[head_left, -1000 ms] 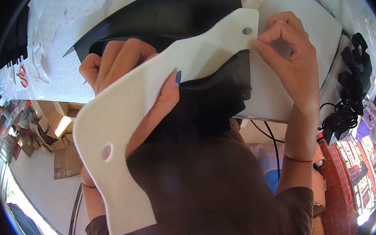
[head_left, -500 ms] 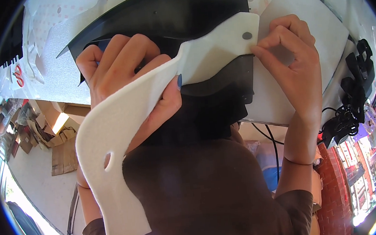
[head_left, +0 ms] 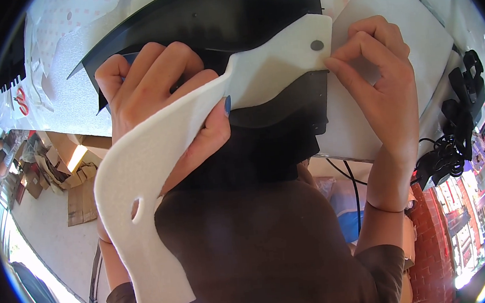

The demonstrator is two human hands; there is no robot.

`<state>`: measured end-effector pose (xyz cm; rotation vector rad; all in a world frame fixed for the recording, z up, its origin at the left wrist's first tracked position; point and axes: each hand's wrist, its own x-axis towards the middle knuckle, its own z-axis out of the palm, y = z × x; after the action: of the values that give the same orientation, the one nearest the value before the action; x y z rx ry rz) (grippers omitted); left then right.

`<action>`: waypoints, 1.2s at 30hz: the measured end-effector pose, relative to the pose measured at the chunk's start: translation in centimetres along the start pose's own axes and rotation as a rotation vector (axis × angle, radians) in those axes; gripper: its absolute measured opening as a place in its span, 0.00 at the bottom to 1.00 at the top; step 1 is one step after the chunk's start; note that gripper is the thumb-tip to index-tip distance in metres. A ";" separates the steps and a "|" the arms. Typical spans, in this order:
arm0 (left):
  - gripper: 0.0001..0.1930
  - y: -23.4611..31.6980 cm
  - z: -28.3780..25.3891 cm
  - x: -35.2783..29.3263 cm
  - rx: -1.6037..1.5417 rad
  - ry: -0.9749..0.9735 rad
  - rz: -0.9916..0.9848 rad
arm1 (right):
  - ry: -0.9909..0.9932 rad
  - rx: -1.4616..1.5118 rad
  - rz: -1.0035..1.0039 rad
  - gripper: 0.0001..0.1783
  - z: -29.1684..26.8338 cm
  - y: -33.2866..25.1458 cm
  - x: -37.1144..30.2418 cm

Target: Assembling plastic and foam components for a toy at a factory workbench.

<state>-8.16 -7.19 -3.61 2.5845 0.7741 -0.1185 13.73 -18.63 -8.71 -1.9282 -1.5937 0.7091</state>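
Observation:
A long, curved white felt strip (head_left: 134,154) with a hole near each end runs across a black plastic panel (head_left: 198,18). Its far right end lies along the panel, while its near end bends up and hangs toward my body. My left hand (head_left: 152,96) is closed around the strip's middle, the thumb with a blue nail pressing from below. At the strip's right end, my right hand (head_left: 381,66) pinches with thumb and index finger at the corner edge, next to the hole. The left palm is hidden behind the felt.
White foam sheet (head_left: 78,96) and a pale sheet (head_left: 398,25) cover the table under the panel. Black straps and coiled cable (head_left: 451,129) lie at the right edge. Cardboard boxes (head_left: 80,192) stand on the floor at left.
The felt strip and my left hand have shifted very slightly left. My right hand keeps its pinch at the strip's corner, almost unmoved.

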 end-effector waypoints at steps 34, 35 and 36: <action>0.07 -0.9 0.9 0.1 0.003 0.114 0.088 | 0.069 -0.049 0.156 0.08 0.6 -1.2 1.7; 0.07 -1.0 0.8 0.0 0.007 0.113 0.085 | 0.056 -0.013 0.132 0.08 0.6 -1.1 1.9; 0.07 -1.0 0.8 -0.1 0.009 0.113 0.082 | 0.043 0.022 0.108 0.09 0.6 -1.0 2.1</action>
<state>-8.70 -6.85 -4.70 2.6459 0.7070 0.0491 12.96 -16.39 -8.53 -2.0116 -1.4596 0.7207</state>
